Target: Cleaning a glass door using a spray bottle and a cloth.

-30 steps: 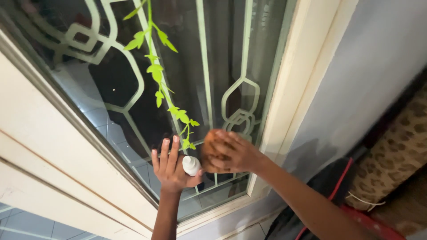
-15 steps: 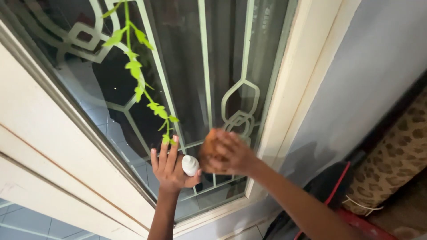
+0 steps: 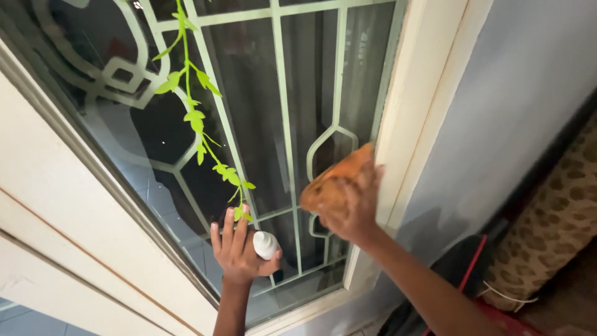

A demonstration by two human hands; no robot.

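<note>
— Where is the right hand (image 3: 351, 208) just now?

— Up against the window pane (image 3: 249, 93), near the right edge of the glass, close to the pale window frame (image 3: 407, 99); its fingers are curled and pressed together over an orange-brown cloth (image 3: 333, 183), bunched into a pad so that a broad face of it lies flat on the glass (my reading; the picture is a little blurred there).

— And the left hand (image 3: 239, 249)?

— Lower, towards the bottom edge of the pane; the fingers are spread and point upward, laid on or just before the glass, while the thumb pinches a small white bottle (image 3: 265, 244) against the palm. Held so, the bottle stays within reach and the fingers can steady themselves against the window; whether the fingertips truly touch the glass I cannot tell.

— What is about them?

— A pale green grille (image 3: 280, 124) of bars and curved shapes runs across the pane, seemingly on its far side; the cloth sits over one of its looped figures. A thin vine with bright green leaves (image 3: 199, 124) hangs down before the glass and ends just above the left fingertips. To the right, a grey wall (image 3: 516, 93); at the lower right corner, something leopard-patterned (image 3: 553, 224) and a dark bag with red trim (image 3: 466, 274).
</note>
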